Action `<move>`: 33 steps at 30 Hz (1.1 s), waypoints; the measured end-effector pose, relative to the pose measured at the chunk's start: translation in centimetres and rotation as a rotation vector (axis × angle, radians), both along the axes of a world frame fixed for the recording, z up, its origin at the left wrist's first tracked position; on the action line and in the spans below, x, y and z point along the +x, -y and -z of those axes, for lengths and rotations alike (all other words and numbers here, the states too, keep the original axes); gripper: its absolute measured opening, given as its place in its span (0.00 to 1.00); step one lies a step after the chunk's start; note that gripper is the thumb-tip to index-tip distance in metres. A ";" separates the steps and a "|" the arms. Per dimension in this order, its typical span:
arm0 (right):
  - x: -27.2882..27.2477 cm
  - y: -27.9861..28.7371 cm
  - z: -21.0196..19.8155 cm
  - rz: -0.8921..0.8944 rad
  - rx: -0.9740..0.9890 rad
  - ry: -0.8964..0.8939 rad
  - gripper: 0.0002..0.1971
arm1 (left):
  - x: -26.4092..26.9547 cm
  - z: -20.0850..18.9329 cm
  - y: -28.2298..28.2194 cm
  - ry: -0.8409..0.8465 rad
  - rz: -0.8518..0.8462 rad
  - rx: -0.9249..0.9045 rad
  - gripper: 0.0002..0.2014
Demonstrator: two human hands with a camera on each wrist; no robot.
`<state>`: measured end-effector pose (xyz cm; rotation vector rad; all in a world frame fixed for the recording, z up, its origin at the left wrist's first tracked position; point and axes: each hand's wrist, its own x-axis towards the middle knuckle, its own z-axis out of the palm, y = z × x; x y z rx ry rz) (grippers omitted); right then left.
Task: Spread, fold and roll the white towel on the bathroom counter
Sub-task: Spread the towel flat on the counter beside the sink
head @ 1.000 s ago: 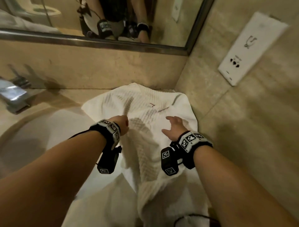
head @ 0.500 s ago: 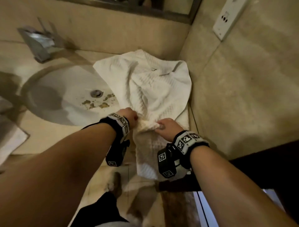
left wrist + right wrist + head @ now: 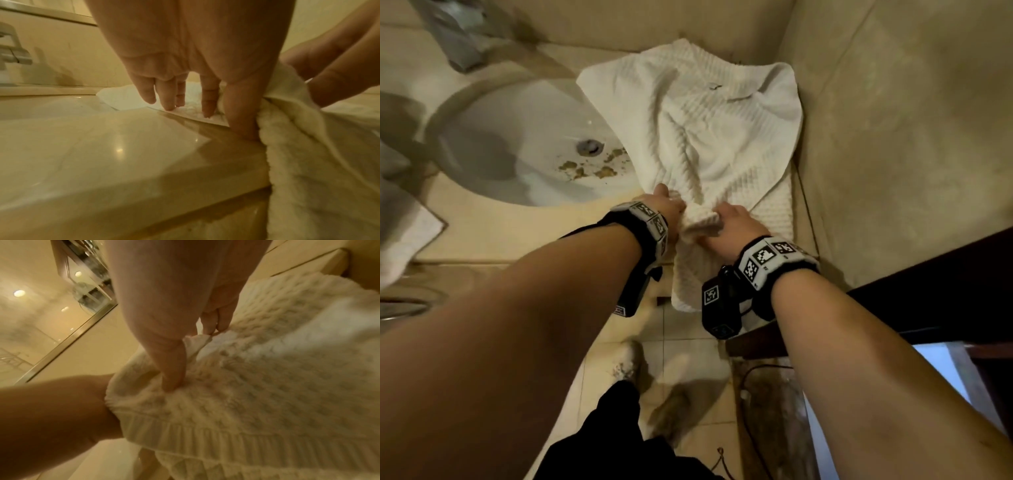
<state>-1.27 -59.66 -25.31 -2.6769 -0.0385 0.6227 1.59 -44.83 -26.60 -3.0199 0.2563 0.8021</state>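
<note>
The white waffle towel (image 3: pixel 709 130) lies crumpled on the beige counter (image 3: pixel 493 236) to the right of the sink, in the corner by the wall. Its near end hangs over the counter's front edge. My left hand (image 3: pixel 671 205) and right hand (image 3: pixel 726 219) meet at that front edge and both grip one bunched fold of the towel. In the left wrist view my left hand (image 3: pixel 224 113) pinches the towel (image 3: pixel 298 146) between thumb and forefinger, and the other fingers touch the cloth. In the right wrist view my right hand (image 3: pixel 193 358) pinches a fold of towel (image 3: pixel 267 386) with the thumb dug in.
A white sink basin (image 3: pixel 493 147) with brown bits near its drain (image 3: pixel 589 147) lies left of the towel. The faucet (image 3: pixel 452 41) is at the back left. Another white cloth (image 3: pixel 400 236) lies at the far left. A tiled wall (image 3: pixel 893 137) stands close on the right.
Both hands have drawn back from the middle of the towel to the counter's front edge and gathered a fold there. The head view has tilted down.
</note>
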 end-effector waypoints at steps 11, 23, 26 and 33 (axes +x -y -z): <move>2.0 1.2 -1.4 0.246 0.247 0.112 0.16 | 0.4 0.4 1.3 0.080 -0.032 0.003 0.15; 3.6 8.6 -7.2 0.016 -0.641 0.158 0.18 | 3.0 -5.6 -7.2 -0.068 0.204 0.533 0.18; 3.0 8.6 -5.6 0.002 -0.651 0.109 0.16 | 2.5 -7.2 -9.3 0.042 0.138 0.586 0.20; 2.7 4.4 -2.4 -0.042 -0.387 0.253 0.14 | -0.3 -3.5 -4.7 0.021 0.093 0.160 0.26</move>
